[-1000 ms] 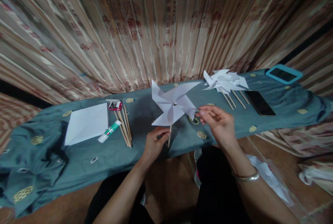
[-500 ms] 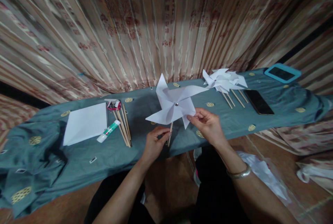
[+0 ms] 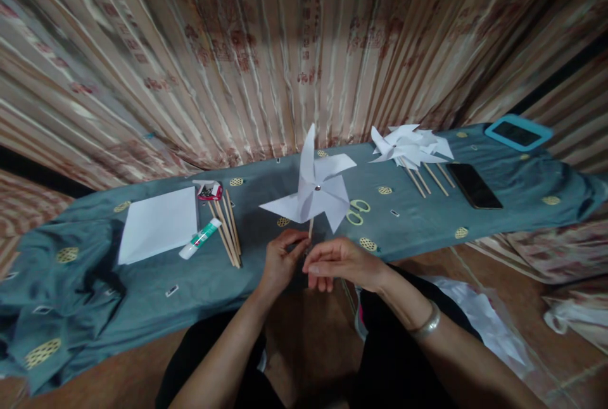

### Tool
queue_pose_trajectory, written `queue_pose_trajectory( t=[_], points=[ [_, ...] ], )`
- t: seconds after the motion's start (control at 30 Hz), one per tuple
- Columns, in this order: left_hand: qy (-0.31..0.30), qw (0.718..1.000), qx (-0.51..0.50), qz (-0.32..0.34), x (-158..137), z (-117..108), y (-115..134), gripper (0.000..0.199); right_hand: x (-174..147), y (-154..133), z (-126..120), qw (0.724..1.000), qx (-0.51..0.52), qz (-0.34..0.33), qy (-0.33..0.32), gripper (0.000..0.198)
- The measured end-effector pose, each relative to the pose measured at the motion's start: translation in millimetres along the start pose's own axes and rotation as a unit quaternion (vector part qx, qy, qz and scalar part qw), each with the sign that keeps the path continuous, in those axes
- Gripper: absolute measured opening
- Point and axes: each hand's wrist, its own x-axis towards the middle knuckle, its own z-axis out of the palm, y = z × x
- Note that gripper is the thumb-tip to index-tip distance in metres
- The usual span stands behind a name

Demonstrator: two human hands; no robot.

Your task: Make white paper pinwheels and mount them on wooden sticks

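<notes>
A white paper pinwheel point(image 3: 332, 197) on a wooden stick stands upright in front of me, a metal pin at its centre. My left hand point(image 3: 280, 263) pinches the stick just under the paper blades. Right beside it, my right hand point(image 3: 344, 263) is at the lower stick, its fingers loosely bent and apart; whether the fingertips touch the stick is hard to see. Behind the blades, the pale green handles of scissors point(image 3: 357, 211) show on the cloth; their blades are hidden.
On the green cloth point(image 3: 266, 175) at left are a stack of white paper point(image 3: 159, 225), a glue stick point(image 3: 200, 239), several wooden sticks point(image 3: 228, 232) and a small red pack point(image 3: 209, 190). At right lie finished pinwheels point(image 3: 411, 146), a black phone point(image 3: 474, 186) and a blue-framed device point(image 3: 519, 133).
My right hand has left the pinwheel's blade and moved down and left to the stick. The blades have turned, uncovering the scissors handles. My left hand keeps its pinch.
</notes>
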Motion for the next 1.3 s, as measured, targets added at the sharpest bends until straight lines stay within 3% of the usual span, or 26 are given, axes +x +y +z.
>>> queue_pose_trajectory(
  t=[0.13,0.27,0.33,0.47,0.63,0.77,0.87,0.97,1.03,1.13,1.2,1.3],
  points=[
    [0.01,0.999,-0.039,-0.025,0.9,0.6,-3.4,0.014,-0.3,9.0,-14.0,0.985,-0.121,-0.044,0.112,0.032],
    [0.023,0.992,-0.099,-0.079,2.3,1.8,-4.3,0.021,1.6,20.0,-13.1,0.921,-0.275,-0.108,0.254,0.024],
    [0.035,0.988,-0.114,-0.096,3.4,3.0,-3.2,0.022,3.8,26.1,-7.5,0.917,-0.289,-0.108,0.254,0.026],
    [0.04,0.982,-0.137,-0.121,4.8,7.2,0.4,0.026,9.2,36.5,1.9,0.94,-0.231,-0.121,0.219,0.02],
    [0.035,0.981,-0.152,-0.119,4.8,11.5,4.8,0.035,8.6,34.9,-0.9,0.945,-0.199,-0.124,0.227,0.015],
    [0.038,0.98,-0.16,-0.111,5.3,10.7,4.7,0.043,2.3,23.5,-24.2,0.942,-0.168,-0.129,0.26,0.023],
    [0.028,0.98,-0.158,-0.116,5.1,8.3,2.1,0.042,-9.0,10.4,-58.9,0.922,-0.201,-0.135,0.304,0.03],
    [0.013,0.982,-0.147,-0.114,4.0,5.2,-0.1,0.042,-29.3,-6.6,-102.8,0.871,-0.315,-0.109,0.36,0.029],
    [0.007,0.983,-0.141,-0.118,3.0,3.4,-0.6,0.043,-44.9,-19.2,-131.5,0.82,-0.424,-0.057,0.381,0.024],
    [0.006,0.982,-0.14,-0.129,2.0,2.3,-0.8,0.045,-61.7,-35.1,-167.4,0.704,-0.593,0.059,0.387,0.022],
    [0.007,0.981,-0.142,-0.136,1.7,2.8,-1.5,0.045,-64.8,-40.7,-185.7,0.671,-0.621,0.089,0.395,0.018],
    [0.001,0.979,-0.14,-0.146,1.5,4.7,-3.8,0.045,-58.3,-41.5,-206.5,0.644,-0.642,0.124,0.397,0.016]
  ],
)
